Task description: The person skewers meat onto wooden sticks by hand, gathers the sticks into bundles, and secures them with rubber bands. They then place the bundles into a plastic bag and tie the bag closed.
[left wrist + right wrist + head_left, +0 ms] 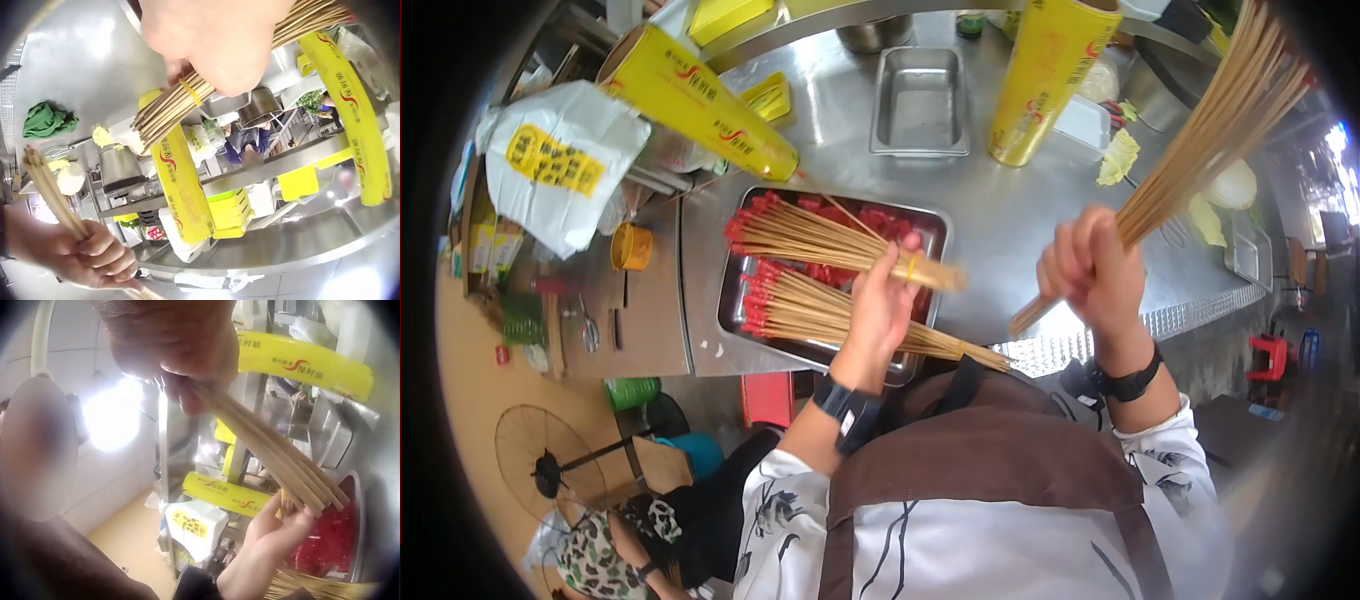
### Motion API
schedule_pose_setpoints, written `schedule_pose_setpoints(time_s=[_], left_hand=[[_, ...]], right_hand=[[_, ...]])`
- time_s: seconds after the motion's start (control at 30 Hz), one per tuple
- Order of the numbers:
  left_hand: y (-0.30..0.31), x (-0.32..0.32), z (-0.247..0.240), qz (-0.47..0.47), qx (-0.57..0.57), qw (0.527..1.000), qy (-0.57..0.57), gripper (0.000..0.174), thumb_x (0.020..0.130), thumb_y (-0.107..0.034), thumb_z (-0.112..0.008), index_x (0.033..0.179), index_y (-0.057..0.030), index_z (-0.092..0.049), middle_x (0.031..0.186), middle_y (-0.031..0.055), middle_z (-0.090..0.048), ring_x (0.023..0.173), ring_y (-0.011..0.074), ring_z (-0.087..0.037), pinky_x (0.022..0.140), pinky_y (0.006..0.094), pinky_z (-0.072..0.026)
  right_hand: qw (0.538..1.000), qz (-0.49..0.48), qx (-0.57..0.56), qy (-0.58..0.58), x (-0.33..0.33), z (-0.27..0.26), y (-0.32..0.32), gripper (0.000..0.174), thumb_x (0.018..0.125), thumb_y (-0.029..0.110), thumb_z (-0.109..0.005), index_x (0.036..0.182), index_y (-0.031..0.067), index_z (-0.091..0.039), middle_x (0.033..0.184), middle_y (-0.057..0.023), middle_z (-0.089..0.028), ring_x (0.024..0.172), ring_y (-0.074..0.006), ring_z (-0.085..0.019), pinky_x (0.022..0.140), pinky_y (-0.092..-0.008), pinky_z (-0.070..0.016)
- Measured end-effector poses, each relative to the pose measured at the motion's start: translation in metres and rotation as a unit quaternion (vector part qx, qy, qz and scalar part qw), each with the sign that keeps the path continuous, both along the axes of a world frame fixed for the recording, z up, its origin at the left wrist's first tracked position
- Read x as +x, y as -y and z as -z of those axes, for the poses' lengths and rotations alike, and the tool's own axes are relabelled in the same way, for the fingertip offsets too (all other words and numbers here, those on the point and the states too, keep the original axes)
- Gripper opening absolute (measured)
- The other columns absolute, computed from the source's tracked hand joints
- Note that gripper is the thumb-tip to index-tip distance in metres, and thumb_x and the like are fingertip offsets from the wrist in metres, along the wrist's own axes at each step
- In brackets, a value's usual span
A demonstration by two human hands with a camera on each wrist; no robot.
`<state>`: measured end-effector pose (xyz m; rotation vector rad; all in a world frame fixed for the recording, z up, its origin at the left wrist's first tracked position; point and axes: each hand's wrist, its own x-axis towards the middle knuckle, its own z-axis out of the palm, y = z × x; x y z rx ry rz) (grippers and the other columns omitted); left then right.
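My left hand (887, 292) grips a bundle of loaded skewers (820, 240) by its bare ends, where a yellow rubber band (912, 268) ties them; the red meat tips point left over a steel tray (936, 225) of red meat. A second loaded bundle (830, 318) lies across the tray's near side. My right hand (1088, 268) grips a sheaf of bare bamboo sticks (1210, 130) that fans up to the right. In the left wrist view the left hand (212, 37) holds the banded bundle (181, 103). In the right wrist view the right hand (178, 347) holds the sticks (269, 453).
Two long yellow film boxes (700, 100) (1050, 80) lean on the steel counter (1020, 210) around an empty steel pan (920, 100). Cabbage leaves (1118, 158) lie at the right, a white bag (560, 160) at the left. Below are a red stool (768, 398) and a crouching person (615, 560).
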<state>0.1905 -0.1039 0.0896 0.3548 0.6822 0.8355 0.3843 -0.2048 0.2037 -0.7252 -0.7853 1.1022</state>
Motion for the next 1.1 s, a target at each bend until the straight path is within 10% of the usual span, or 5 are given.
schedule_pose_setpoints(time_s=[0.4,0.67,0.83,1.1], left_hand=[[0.054,-0.090,-0.004,0.034,0.023,0.990,-0.134,0.016,0.089,-0.010,-0.050,0.099,0.0022,-0.054,0.081,0.0090,-0.059,0.069,0.0169,-0.059,0.063,0.0290,-0.0504],[0.066,-0.113,0.005,-0.009,-0.022,1.000,-0.001,0.051,0.097,-0.048,-0.029,0.114,-0.0040,-0.048,0.092,0.0103,-0.056,0.068,0.0206,-0.050,0.063,0.0327,-0.0447],[0.071,-0.128,0.003,0.034,0.015,0.997,0.063,0.043,0.091,-0.019,-0.048,0.128,-0.0011,-0.039,0.117,0.0159,-0.053,0.109,0.0304,-0.053,0.093,0.0421,-0.0448],[0.081,-0.146,-0.001,0.148,-0.039,0.980,0.127,0.067,0.084,-0.001,-0.056,0.140,-0.0104,-0.021,0.130,0.0200,-0.045,0.106,0.0296,-0.057,0.091,0.0413,-0.0480]], right_hand=[[0.978,-0.187,-0.058,-0.071,-0.112,0.004,-0.096,0.042,0.095,0.039,-0.046,0.067,0.0098,-0.037,0.052,0.0005,-0.031,0.041,-0.0101,-0.029,0.040,-0.0261,-0.0286],[0.954,-0.206,-0.182,-0.121,-0.154,0.048,-0.117,0.043,0.094,0.039,-0.049,0.064,0.0120,-0.035,0.052,0.0018,-0.029,0.041,-0.0097,-0.028,0.040,-0.0262,-0.0284],[0.946,-0.211,-0.188,-0.161,-0.156,0.054,-0.122,0.040,0.094,0.039,-0.048,0.066,0.0126,-0.036,0.054,0.0019,-0.029,0.043,-0.0094,-0.027,0.041,-0.0260,-0.0269],[0.941,-0.183,-0.228,-0.171,-0.161,0.069,-0.120,0.038,0.095,0.037,-0.047,0.068,0.0124,-0.038,0.054,0.0024,-0.030,0.042,-0.0086,-0.028,0.040,-0.0245,-0.0275]])
